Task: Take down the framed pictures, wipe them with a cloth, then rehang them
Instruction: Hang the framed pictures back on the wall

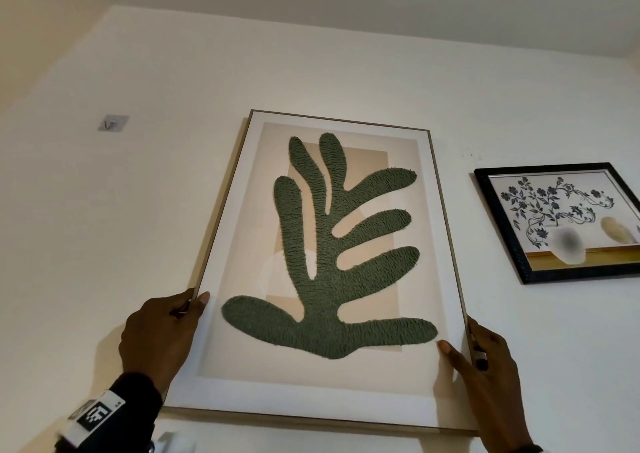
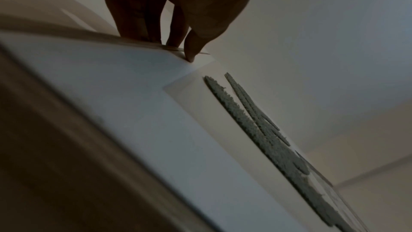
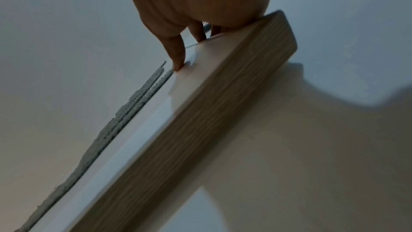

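I have the large framed picture (image 1: 322,262), a green leaf-like shape on a beige ground with a white mat and a thin light wood frame, held up flat against the white wall (image 1: 104,227). It sits tilted, its top leaning to the left in the head view.

My left hand (image 1: 157,335) grips the frame's left edge low down: the thumb lies across the front on the white mat, and the fingers curl around the edge to the back. The left wrist view shows the same grip, thumb tip (image 2: 191,57) pressed on the mat, the other fingers behind the frame. My right hand (image 1: 485,366) grips the right edge near the bottom corner, thumb on the front of the mat, fingers wrapped behind. In the right wrist view the thumb (image 3: 177,54) presses the mat just beside the green shape, and the wood-grain side of the frame runs past the palm.

On the wall up to the left is 1 small square adhesive hook (image 1: 112,122), well apart from the frame. To the right hangs 1 smaller picture in a black frame (image 1: 561,220), a dark floral pattern on white, also tilted, near the large picture but not touching it.
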